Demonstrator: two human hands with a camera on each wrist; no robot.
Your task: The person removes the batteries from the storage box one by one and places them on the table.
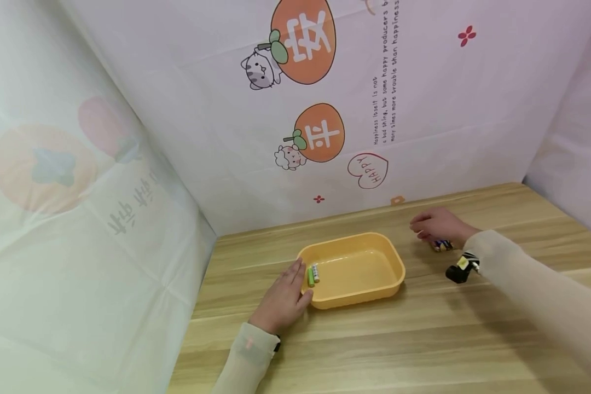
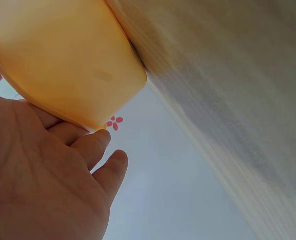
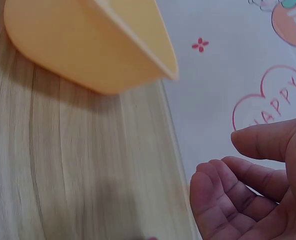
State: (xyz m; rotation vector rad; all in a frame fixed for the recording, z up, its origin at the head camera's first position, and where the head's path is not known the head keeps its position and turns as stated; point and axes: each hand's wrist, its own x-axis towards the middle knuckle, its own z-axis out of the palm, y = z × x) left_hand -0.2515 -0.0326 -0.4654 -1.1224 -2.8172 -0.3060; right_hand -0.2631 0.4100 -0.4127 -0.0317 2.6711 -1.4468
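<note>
Against the left rim of a yellow plastic tray (image 1: 359,298) rests my left hand (image 1: 282,298), its fingers extended along the edge and its thumb near the front corner. Inside the tray, by that end, lie a green battery (image 1: 311,277) and a white patterned battery (image 1: 316,273). The left wrist view shows the palm and fingers (image 2: 115,172) against the tray's outer side. To the right of the tray, my right hand (image 1: 441,224) hovers with loosely bent fingers, thumb apart, and nothing held. Just below it lie several dark batteries (image 1: 442,245), partly covered by the hand.
The tray stands on a wood-grain tabletop (image 1: 364,350). Behind it hangs a white printed cloth (image 1: 236,164), with another cloth panel (image 1: 69,262) at the left. A black wrist camera (image 1: 458,272) is strapped under the right wrist.
</note>
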